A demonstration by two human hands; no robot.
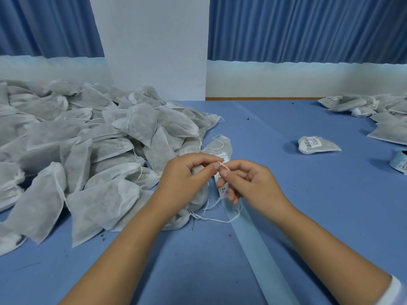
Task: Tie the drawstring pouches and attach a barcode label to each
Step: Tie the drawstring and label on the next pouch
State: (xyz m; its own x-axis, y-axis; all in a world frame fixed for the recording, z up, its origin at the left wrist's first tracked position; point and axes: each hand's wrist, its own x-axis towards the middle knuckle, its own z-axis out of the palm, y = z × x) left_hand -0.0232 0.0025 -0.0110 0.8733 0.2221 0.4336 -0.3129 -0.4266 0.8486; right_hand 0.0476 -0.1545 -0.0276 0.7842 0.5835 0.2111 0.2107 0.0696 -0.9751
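Step in hand: labelling. Left hand and right hand both pinch barcode label above backing strip; pouch on table under left hand. Next, likely: peel cleanly, press onto pouch

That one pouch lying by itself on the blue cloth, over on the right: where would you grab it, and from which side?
Probably from above, pinching the lone pouch at its thicker left end, beside the barcode label. It lies flat and thins toward its right tip, so the left end offers most to hold, and bare table surrounds it.
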